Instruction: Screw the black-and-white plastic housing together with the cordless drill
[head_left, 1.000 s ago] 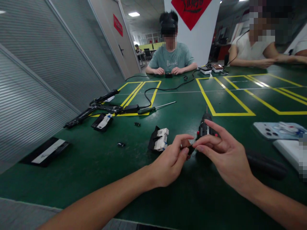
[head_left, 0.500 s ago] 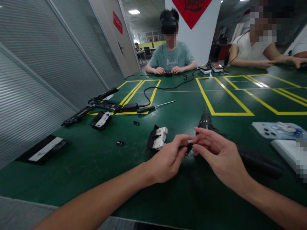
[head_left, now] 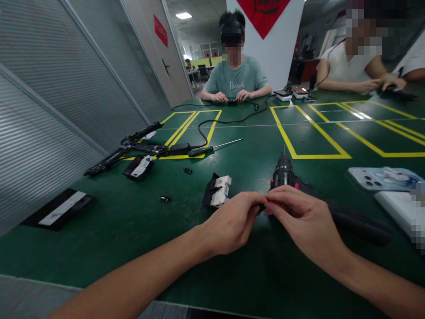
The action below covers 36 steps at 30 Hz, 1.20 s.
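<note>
My left hand (head_left: 232,223) is closed in a pinch on a small black part (head_left: 261,209), mostly hidden by the fingers. The fingertips of my right hand (head_left: 303,217) press together at the part's right end, against the left fingertips. Just beyond the left hand sits a white and black plastic module (head_left: 221,190). A black cordless drill (head_left: 283,172) with a bit in its chuck lies behind and under the right hand, its body running to the right. Two small dark cylindrical pieces (head_left: 165,199) lie on the left.
On the green table (head_left: 116,248) are a screwdriver (head_left: 201,152), a black jointed assembly (head_left: 133,144) with a cable, a second module (head_left: 138,168), and a black panel with a white strip (head_left: 59,208). A phone (head_left: 381,179) lies right. Two co-workers sit across.
My right fingers have come down and closed together at the small black part, covering more of it. The drill's chuck shows more. On the far right, a co-worker's hands have moved.
</note>
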Each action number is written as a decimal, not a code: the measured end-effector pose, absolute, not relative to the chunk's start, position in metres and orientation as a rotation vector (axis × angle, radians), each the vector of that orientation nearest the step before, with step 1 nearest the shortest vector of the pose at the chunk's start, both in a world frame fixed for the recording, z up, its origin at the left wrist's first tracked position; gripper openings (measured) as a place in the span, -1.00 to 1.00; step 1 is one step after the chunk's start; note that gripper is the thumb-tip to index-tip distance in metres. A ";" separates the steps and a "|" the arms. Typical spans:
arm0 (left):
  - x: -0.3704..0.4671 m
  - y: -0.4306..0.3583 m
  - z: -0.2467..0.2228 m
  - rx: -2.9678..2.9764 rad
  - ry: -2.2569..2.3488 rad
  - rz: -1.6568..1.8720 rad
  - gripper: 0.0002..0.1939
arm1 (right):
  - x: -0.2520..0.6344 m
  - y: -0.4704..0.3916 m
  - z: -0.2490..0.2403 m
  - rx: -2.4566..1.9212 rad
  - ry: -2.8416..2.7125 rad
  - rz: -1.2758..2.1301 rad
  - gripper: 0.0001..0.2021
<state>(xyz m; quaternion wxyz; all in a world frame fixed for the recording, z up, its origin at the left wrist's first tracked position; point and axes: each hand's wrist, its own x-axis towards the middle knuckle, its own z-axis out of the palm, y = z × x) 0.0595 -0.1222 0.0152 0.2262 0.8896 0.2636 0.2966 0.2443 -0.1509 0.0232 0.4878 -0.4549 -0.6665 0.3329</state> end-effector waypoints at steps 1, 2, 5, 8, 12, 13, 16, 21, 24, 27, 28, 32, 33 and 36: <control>0.060 -0.123 0.016 2.425 0.734 0.820 -0.77 | 0.244 -0.151 0.024 -1.095 -1.631 0.852 -0.90; 0.060 -0.124 0.016 2.387 0.748 0.817 -0.78 | 0.244 -0.150 0.024 -1.092 -1.636 0.899 -0.90; 0.062 -0.126 0.017 2.211 0.790 0.792 -0.81 | 0.245 -0.149 0.028 -1.125 -1.605 0.987 -0.92; 0.063 -0.125 0.019 2.009 0.786 0.777 -0.81 | 0.246 -0.147 0.031 -1.163 -1.550 1.030 -0.91; 0.061 -0.122 0.021 1.853 0.760 0.788 -0.75 | 0.248 -0.145 0.033 -1.195 -1.504 1.066 -0.88; 0.061 -0.121 0.022 1.848 0.748 0.788 -0.74 | 0.249 -0.145 0.034 -1.200 -1.494 1.074 -0.88; 0.061 -0.120 0.024 1.885 0.758 0.778 -0.74 | 0.249 -0.146 0.035 -1.209 -1.477 1.086 -0.89; 0.063 -0.119 0.023 1.789 0.805 0.760 -0.81 | 0.248 -0.148 0.036 -1.195 -1.473 1.099 -0.90; 0.063 -0.118 0.021 1.633 0.738 0.776 -0.80 | 0.248 -0.147 0.035 -1.183 -1.446 1.112 -0.92; 0.063 -0.115 0.020 1.481 0.668 0.809 -0.75 | 0.249 -0.145 0.034 -1.188 -1.383 1.122 -0.92; 0.063 -0.114 0.019 1.426 0.646 0.814 -0.74 | 0.249 -0.145 0.034 -1.190 -1.365 1.119 -0.92; 0.064 -0.108 0.018 1.176 0.548 0.807 -0.75 | 0.252 -0.144 0.033 -1.189 -1.340 1.105 -0.91; 0.065 -0.107 0.018 1.115 0.528 0.803 -0.77 | 0.252 -0.145 0.033 -1.188 -1.341 1.105 -0.92; 0.065 -0.106 0.019 0.982 0.499 0.774 -0.78 | 0.251 -0.147 0.033 -1.180 -1.353 1.113 -0.93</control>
